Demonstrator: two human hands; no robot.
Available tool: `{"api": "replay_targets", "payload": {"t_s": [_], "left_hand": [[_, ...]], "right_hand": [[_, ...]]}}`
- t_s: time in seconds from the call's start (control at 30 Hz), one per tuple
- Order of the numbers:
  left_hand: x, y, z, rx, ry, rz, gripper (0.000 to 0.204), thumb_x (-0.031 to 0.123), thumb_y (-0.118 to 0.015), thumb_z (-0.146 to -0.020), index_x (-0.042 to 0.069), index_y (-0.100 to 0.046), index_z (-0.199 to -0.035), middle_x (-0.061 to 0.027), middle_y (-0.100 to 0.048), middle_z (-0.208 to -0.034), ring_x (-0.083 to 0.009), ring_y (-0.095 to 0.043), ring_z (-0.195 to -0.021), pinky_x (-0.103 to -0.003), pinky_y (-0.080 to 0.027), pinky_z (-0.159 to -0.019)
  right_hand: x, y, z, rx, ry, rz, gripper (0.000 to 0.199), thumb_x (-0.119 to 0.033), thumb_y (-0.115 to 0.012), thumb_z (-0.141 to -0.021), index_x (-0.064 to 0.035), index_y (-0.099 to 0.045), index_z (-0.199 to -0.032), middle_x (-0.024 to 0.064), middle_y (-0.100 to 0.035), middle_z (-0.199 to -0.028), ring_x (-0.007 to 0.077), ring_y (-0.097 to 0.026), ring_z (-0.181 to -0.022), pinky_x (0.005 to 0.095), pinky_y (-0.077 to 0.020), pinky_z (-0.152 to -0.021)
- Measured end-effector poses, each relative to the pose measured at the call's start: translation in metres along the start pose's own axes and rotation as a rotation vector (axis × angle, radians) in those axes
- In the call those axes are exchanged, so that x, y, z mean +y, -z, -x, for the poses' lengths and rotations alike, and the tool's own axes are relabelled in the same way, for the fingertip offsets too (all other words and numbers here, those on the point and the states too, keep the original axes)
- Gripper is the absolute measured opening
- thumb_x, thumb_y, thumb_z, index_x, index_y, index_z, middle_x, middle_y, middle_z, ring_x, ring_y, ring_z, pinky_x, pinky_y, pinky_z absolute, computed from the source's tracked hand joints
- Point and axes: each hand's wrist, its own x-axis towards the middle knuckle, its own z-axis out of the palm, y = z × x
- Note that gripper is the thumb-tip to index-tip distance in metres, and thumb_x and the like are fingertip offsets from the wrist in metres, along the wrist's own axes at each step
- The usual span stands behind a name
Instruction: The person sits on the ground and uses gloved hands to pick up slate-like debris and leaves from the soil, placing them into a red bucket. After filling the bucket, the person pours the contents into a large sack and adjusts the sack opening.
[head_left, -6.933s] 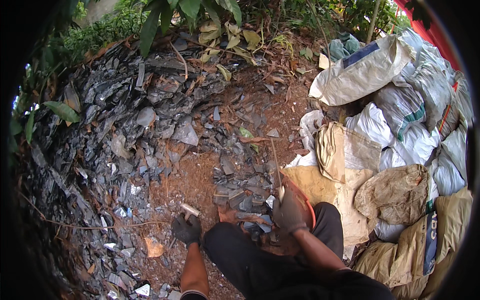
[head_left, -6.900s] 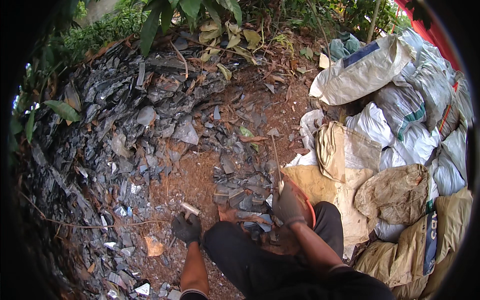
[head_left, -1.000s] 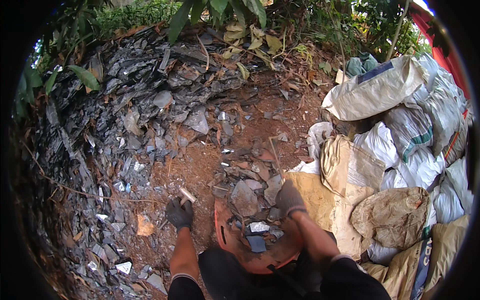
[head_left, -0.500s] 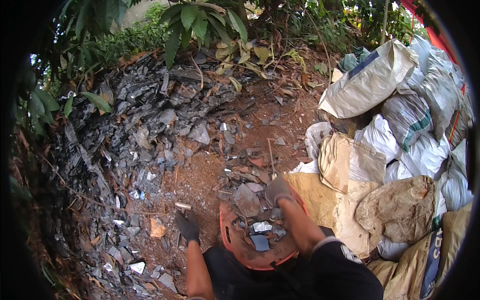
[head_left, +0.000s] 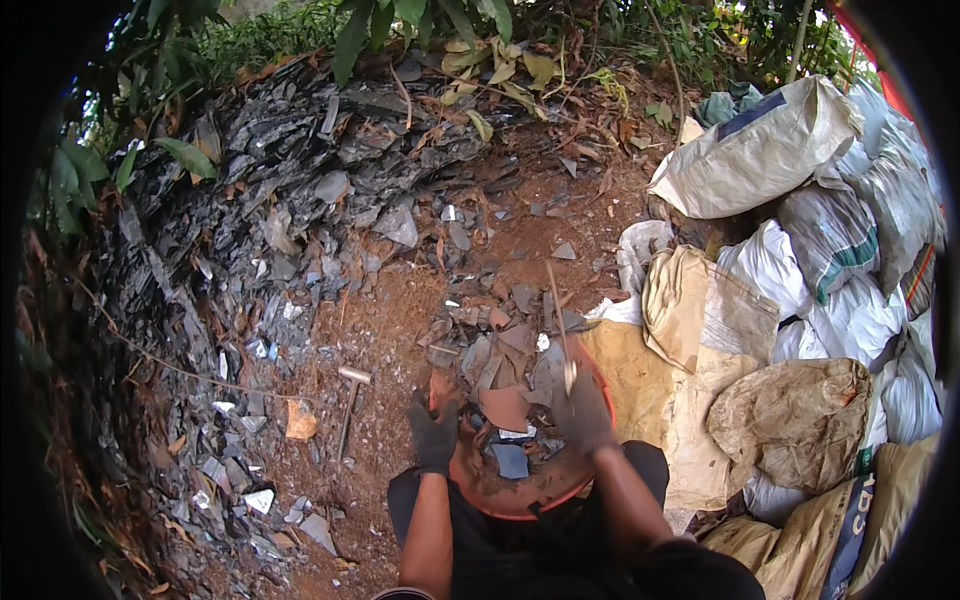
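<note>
A red-orange basin (head_left: pixel 537 497) rests between my legs, filled with flat grey and reddish stone pieces (head_left: pixel 505 408) and a blue-grey shard (head_left: pixel 510 461). My left hand (head_left: pixel 434 435), in a dark glove, is closed at the basin's left rim. My right hand (head_left: pixel 585 412), also gloved, is over the right side, closed around a thin stick-like tool (head_left: pixel 556 310) that points away from me; its kind does not show clearly. To the left, a hammer (head_left: pixel 349 405) with a metal head and thin handle lies on the soil.
Broken dark slate (head_left: pixel 260 215) is heaped at the left and far side. An orange-brown stone (head_left: pixel 301 420) lies left of the hammer. Flattened, soiled sacks (head_left: pixel 690 400) and filled white bags (head_left: pixel 770 270) are at the right. Leafy plants (head_left: pixel 420 20) overhang the far edge.
My left hand has let go of the hammer and moved right to the basin's rim. My right hand has come nearer with the stick-like tool, and reddish stone pieces now show in the basin.
</note>
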Motion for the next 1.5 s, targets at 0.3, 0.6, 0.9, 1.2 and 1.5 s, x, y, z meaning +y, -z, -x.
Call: {"api": "replay_targets", "payload": {"t_s": [0.3, 0.6, 0.9, 1.2, 1.5], "left_hand": [[0.037, -0.005, 0.011, -0.068, -0.243, 0.039, 0.077, 0.024, -0.078, -0.087, -0.006, -0.038, -0.144, -0.0240, -0.048, -0.134, -0.0306, -0.059, -0.112, -0.040, -0.051, -0.093], [0.026, -0.011, 0.002, 0.001, 0.021, 0.310, 0.076, 0.022, -0.076, -0.087, -0.006, -0.036, -0.146, -0.0174, -0.053, -0.123, -0.0219, -0.060, -0.099, -0.036, -0.052, -0.082], [0.069, -0.002, 0.024, -0.080, -0.079, 0.296, 0.070, 0.015, -0.076, -0.088, -0.003, -0.039, -0.144, -0.0172, -0.053, -0.126, -0.0185, -0.063, -0.095, -0.033, -0.054, -0.081], [0.044, 0.014, 0.013, 0.054, 0.153, 0.468, 0.069, 0.019, -0.074, -0.092, -0.003, -0.037, -0.147, -0.0158, -0.055, -0.128, -0.0215, -0.058, -0.107, -0.035, -0.052, -0.086], [0.039, -0.015, 0.007, 0.141, 0.077, 0.363, 0.072, 0.024, -0.073, -0.092, -0.007, -0.036, -0.145, -0.0155, -0.052, -0.124, -0.0202, -0.056, -0.103, -0.034, -0.049, -0.088]], "right_hand": [[-0.006, -0.116, -0.182, -0.252, 0.174, 0.768, 0.042, -0.017, -0.062, -0.088, 0.0067, -0.054, -0.122, 0.0307, -0.068, -0.111, 0.0438, -0.067, -0.105, 0.0458, -0.0544, -0.090], [0.023, -0.061, 0.000, -0.019, 0.131, 0.157, 0.030, -0.016, -0.057, -0.090, 0.0055, -0.056, -0.111, 0.0327, -0.064, -0.102, 0.0495, -0.064, -0.099, 0.0523, -0.0519, -0.083], [0.061, -0.119, -0.237, -0.199, 0.177, 0.557, 0.028, -0.026, -0.054, -0.095, -0.0030, -0.069, -0.100, 0.0163, -0.072, -0.092, 0.0409, -0.070, -0.089, 0.0525, -0.0520, -0.078], [0.046, -0.160, -0.071, -0.233, 0.058, 0.352, 0.036, -0.024, -0.059, -0.093, 0.0042, -0.062, -0.115, 0.0292, -0.068, -0.112, 0.0394, -0.069, -0.103, 0.0508, -0.0535, -0.082], [0.013, -0.017, 0.077, -0.292, -0.163, 0.044, 0.030, -0.017, -0.058, -0.091, 0.0050, -0.053, -0.110, 0.0335, -0.065, -0.096, 0.0528, -0.063, -0.094, 0.0564, -0.0503, -0.077]]}}
